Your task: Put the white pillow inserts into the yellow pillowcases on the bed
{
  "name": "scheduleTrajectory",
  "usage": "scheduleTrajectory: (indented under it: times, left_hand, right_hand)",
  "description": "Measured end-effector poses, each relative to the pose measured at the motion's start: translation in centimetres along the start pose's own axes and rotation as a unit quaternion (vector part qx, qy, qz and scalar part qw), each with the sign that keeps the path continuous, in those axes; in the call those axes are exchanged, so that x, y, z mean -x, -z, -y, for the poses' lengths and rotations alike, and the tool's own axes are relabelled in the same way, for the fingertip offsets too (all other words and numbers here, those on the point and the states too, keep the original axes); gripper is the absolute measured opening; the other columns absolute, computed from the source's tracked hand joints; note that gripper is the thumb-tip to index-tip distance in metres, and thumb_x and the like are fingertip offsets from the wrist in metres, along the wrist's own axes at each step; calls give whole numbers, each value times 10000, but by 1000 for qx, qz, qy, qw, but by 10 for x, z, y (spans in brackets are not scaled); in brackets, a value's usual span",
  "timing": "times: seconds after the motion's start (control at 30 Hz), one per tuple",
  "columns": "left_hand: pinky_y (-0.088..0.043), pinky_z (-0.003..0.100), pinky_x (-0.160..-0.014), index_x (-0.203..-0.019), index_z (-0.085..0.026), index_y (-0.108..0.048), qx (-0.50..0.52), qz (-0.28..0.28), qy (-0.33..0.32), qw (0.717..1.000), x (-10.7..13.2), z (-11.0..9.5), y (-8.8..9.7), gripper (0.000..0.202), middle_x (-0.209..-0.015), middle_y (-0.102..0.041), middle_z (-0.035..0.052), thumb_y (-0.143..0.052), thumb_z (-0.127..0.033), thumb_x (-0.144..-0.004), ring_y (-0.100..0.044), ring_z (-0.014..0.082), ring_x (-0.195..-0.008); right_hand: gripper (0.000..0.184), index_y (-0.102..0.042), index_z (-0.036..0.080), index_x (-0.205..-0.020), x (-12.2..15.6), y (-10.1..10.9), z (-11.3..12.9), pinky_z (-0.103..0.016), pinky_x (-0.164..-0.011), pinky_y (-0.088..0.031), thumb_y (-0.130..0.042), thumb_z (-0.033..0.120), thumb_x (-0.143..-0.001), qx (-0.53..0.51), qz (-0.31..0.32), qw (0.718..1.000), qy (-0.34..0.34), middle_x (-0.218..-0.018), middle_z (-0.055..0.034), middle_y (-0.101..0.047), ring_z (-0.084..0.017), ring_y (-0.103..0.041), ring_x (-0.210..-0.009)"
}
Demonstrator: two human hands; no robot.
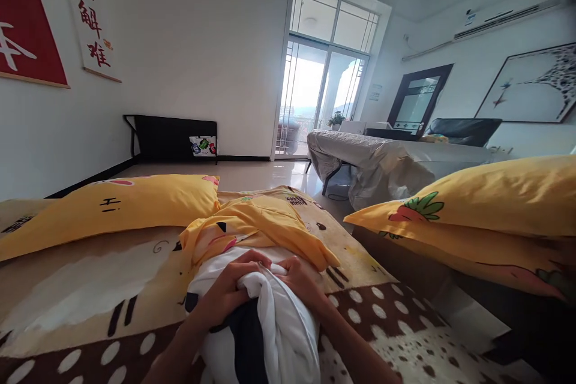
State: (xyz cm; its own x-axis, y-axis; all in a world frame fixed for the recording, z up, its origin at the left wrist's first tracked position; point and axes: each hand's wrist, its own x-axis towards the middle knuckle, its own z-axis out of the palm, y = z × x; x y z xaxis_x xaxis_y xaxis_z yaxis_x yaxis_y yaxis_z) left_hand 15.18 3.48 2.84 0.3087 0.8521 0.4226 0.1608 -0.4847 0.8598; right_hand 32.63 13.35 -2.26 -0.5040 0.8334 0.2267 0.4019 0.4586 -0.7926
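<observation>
My left hand (227,289) and my right hand (300,281) are both closed on a bunched white pillow (274,318) that has a dark patch in its folds. The pillow's far end sits inside the mouth of a yellow printed pillowcase (256,225), which lies crumpled on the bed just beyond my fingers. Both hands grip the white fabric close together, near the pillowcase opening. My forearms reach in from the bottom edge.
A patterned blanket (90,300) with dots and a sheep covers the bed. A yellow pillow (112,204) lies at left, another yellow pillow (490,204) at right. Beyond are a covered table (382,162), a dark chair (463,130) and a balcony door (319,96).
</observation>
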Motion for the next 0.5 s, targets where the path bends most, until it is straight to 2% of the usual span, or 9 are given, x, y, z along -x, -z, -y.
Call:
scheduleTrajectory:
  times: [0.07, 0.17, 0.27, 0.37, 0.43, 0.5]
  left_hand:
    - [-382, 287, -831, -684, -162, -566, -20, 1, -1, 1000, -2, -2, -2, 241, -956, -560, 65, -569, -387, -771, -502, 211, -901]
    - [-381, 265, -732, -661, -154, -546, -27, 1, 7, 1000, -7, -7, -2, 283, -879, -549, 46, -553, -415, -769, -482, 173, -789]
    - [-379, 258, -731, -634, -152, -554, -34, -11, 16, 999, -23, -18, 2, 264, -823, -563, 34, -561, -386, -756, -488, 164, -780]
    - [-397, 261, -715, -628, -158, -578, -19, -62, 53, 997, -51, -28, 12, 274, -718, -565, 21, -565, -410, -736, -501, 159, -739]
    - [-424, 271, -698, -642, -157, -603, -3, -101, 73, 992, -72, -28, 19, 319, -675, -576, 21, -571, -465, -718, -519, 164, -715]
    - [-451, 286, -696, -672, -153, -633, -4, -129, 76, 989, -90, -23, 23, 366, -663, -597, 28, -557, -507, -726, -543, 174, -715]
  right_hand:
    - [321, -595, 154, -552, 3, 7, 3, -241, -562, -399, -626, 439, -697, 12, -17, 1000, 15, -563, 12, -576, -140, -517, -601]
    - [246, -663, 160, -698, 23, 30, 24, -265, -669, -458, -632, 403, -719, 23, -101, 993, 49, -708, -17, -667, -165, -589, -689]
    - [289, -671, 189, -931, 60, 54, 64, -325, -799, -481, -465, 381, -872, 80, -169, 971, 147, -944, -65, -695, -197, -625, -862]
    - [397, -585, 221, -1194, 89, 61, 108, -441, -957, -409, -407, 436, -911, 238, -156, 932, 223, -1199, -102, -617, -278, -529, -1143]
    - [525, -502, 193, -1302, 88, 56, 128, -517, -1004, -335, -430, 510, -890, 346, -155, 902, 206, -1323, -137, -521, -352, -394, -1274]
    - [592, -472, 142, -1318, 70, 49, 135, -547, -1007, -298, -426, 543, -884, 413, -168, 882, 151, -1362, -176, -468, -391, -319, -1310]
